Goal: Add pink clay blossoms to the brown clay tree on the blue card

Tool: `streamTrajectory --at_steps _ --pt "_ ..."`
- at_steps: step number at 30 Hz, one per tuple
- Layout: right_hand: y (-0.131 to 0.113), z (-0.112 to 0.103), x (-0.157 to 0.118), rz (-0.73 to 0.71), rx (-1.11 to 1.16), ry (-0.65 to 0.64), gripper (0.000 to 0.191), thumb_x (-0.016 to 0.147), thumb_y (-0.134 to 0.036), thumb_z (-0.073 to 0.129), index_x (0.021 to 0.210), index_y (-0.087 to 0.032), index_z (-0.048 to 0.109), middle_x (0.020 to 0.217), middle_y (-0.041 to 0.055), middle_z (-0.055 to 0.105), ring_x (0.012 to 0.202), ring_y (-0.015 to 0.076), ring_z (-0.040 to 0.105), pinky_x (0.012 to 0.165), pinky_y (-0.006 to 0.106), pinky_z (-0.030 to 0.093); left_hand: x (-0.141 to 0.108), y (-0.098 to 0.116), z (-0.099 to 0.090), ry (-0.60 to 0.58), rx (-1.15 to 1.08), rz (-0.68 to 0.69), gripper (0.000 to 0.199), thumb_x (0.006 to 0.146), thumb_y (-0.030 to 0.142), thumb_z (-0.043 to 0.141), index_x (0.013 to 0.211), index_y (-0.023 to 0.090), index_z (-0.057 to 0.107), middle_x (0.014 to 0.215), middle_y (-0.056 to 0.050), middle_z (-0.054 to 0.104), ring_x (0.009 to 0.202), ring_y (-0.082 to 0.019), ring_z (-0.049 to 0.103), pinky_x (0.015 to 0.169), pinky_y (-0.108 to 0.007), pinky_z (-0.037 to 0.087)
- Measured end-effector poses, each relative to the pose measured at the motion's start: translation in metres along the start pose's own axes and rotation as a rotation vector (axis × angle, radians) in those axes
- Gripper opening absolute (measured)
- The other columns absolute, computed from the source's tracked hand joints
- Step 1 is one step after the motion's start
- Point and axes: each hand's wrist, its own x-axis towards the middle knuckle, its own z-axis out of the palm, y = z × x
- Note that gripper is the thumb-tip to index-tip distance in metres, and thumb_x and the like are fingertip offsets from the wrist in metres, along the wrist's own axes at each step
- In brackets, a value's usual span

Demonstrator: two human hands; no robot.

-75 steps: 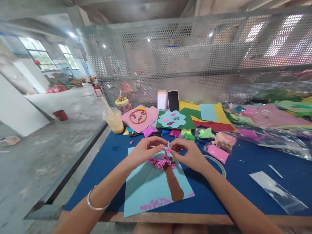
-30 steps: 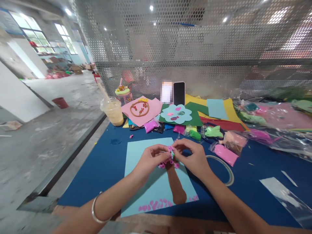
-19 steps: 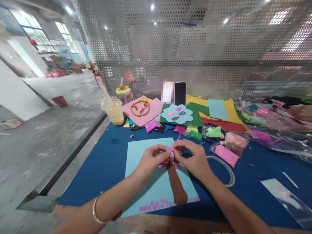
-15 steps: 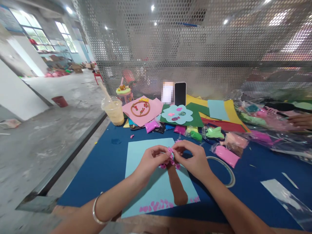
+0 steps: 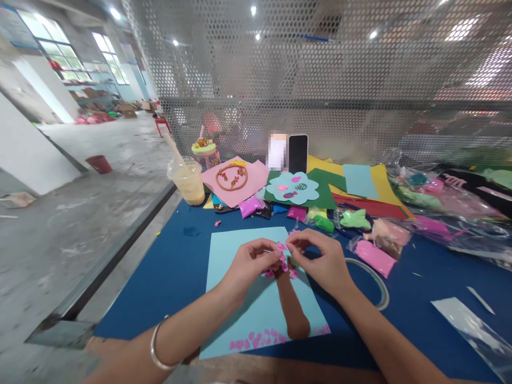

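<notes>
A light blue sheet (image 5: 240,320) lies on the dark blue table, bearing a brown clay trunk (image 5: 293,306) and pink bits along its bottom edge. Pink clay blossoms (image 5: 283,261) cluster at the trunk's top, with a little green among them. My left hand (image 5: 256,265) pinches a pink clay piece at the cluster's upper left. Just right of it, my right hand (image 5: 322,260) has thumb and forefinger pressed together over the cluster; whatever lies between those fingertips is too small to make out.
A drink cup (image 5: 189,184) stands at the back left. Behind the sheet are a phone (image 5: 298,153), coloured papers and clay packets (image 5: 375,257). A tape roll (image 5: 384,293) lies right of my right hand, with a plastic sleeve (image 5: 468,325) beyond.
My right hand has shifted slightly right, opening a small gap from my left fingertips, and green shows between them. The other person's hand at the far right has left the view.
</notes>
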Motion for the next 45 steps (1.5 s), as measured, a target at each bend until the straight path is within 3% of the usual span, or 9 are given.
streamTrajectory --at_steps 3,7,9,15,22,29,37,45 --pt "0.003 -0.003 0.001 0.028 -0.008 0.031 0.005 0.078 -0.019 0.059 0.077 -0.021 0.064 0.071 0.0025 0.067 0.059 0.015 0.061 0.058 0.027 0.051 0.003 0.006 -0.004 0.03 0.098 0.01 0.023 0.066 0.032 0.075 0.075 0.013 0.064 0.065 -0.003 0.061 0.059 -0.011 0.056 0.059 -0.024 0.042" --pt "0.007 -0.01 0.002 0.08 0.011 0.08 0.005 0.078 -0.02 0.06 0.079 -0.02 0.065 0.074 0.0038 0.067 0.062 0.0159 0.062 0.06 0.028 0.052 0.014 0.017 -0.015 0.062 0.435 0.073 0.016 0.069 0.029 0.067 0.075 0.015 0.064 0.072 -0.005 0.064 0.064 -0.014 0.057 0.058 -0.024 0.042" --pt "0.009 -0.013 0.002 0.09 0.016 0.098 0.005 0.078 -0.021 0.06 0.079 -0.02 0.064 0.073 0.0033 0.067 0.061 0.0158 0.062 0.06 0.028 0.053 0.022 0.022 -0.021 0.01 0.641 0.093 0.01 0.069 0.023 0.06 0.074 0.015 0.065 0.074 -0.006 0.065 0.065 -0.015 0.057 0.057 -0.025 0.042" --pt "0.015 -0.016 0.003 0.087 0.016 0.113 0.005 0.078 -0.023 0.06 0.078 -0.021 0.064 0.071 0.0028 0.066 0.059 0.0151 0.061 0.055 0.026 0.053 0.046 0.026 -0.027 -0.144 1.068 0.189 0.023 0.063 0.014 0.05 0.074 0.019 0.07 0.089 -0.005 0.067 0.085 -0.022 0.06 0.073 -0.029 0.045" --pt "0.016 -0.018 0.005 0.079 0.022 0.107 0.006 0.078 -0.02 0.059 0.078 -0.02 0.064 0.072 0.0024 0.066 0.059 0.0139 0.06 0.055 0.025 0.051 0.064 0.033 -0.013 -0.237 1.207 0.173 0.023 0.064 0.019 0.051 0.076 0.018 0.072 0.093 -0.007 0.066 0.083 -0.022 0.06 0.068 -0.026 0.044" --pt "0.014 -0.02 0.007 0.096 0.031 0.099 0.006 0.078 -0.021 0.058 0.079 -0.02 0.064 0.071 0.0023 0.065 0.057 0.0133 0.057 0.055 0.025 0.05 0.075 0.042 -0.005 -0.367 1.246 0.1 0.019 0.066 0.022 0.054 0.068 0.017 0.072 0.071 -0.005 0.068 0.075 -0.022 0.061 0.066 -0.026 0.043" --pt "0.013 -0.02 0.006 0.084 0.017 0.109 0.007 0.079 -0.021 0.057 0.079 -0.02 0.064 0.071 0.0018 0.065 0.057 0.0122 0.057 0.053 0.023 0.049 0.078 0.047 0.008 -0.446 1.368 0.039 0.018 0.064 0.021 0.055 0.065 0.016 0.072 0.07 -0.008 0.067 0.072 -0.023 0.061 0.067 -0.028 0.044" --pt "0.011 -0.021 0.006 0.08 0.047 0.103 0.007 0.077 -0.016 0.059 0.079 -0.019 0.065 0.073 0.0012 0.066 0.059 0.0113 0.057 0.055 0.022 0.048 0.068 0.05 0.016 -0.443 1.678 0.06 0.024 0.069 0.026 0.052 0.082 0.015 0.07 0.096 -0.01 0.063 0.082 -0.022 0.059 0.07 -0.029 0.046"
